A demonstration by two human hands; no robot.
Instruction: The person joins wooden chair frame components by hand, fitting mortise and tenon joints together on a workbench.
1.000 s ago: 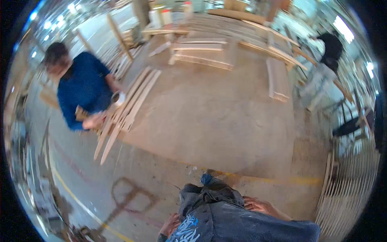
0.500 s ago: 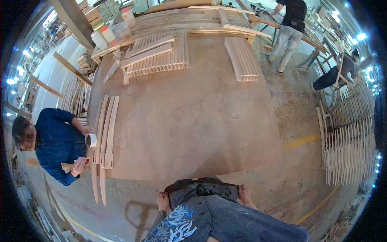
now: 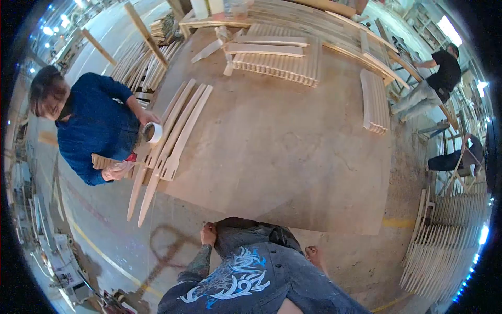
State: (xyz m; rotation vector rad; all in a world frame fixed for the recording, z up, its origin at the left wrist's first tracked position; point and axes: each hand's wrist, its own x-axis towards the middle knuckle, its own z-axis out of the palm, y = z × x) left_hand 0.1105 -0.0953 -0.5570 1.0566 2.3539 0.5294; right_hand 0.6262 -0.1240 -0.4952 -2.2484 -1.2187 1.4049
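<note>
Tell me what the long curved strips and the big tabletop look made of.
Curved strips: pale bare wood, apparently unfinished; light colour, matte surface. Tabletop: probably a wood-based board, matte brown, scuffed and stained, no gloss; exact type unclear. Both of the person's hands rest against dark clothing, away from them.

Fisheye view within a black circular border; straight edges bowed strongly toward the rim. Illumination was bright and even, from overhead lamps visible as blue-white spots at the upper left and a glaring window at the upper right. The worktop (image 3: 293,141) was evenly lit, with soft shadows. Centre sharp; periphery smeared and compressed.
</note>
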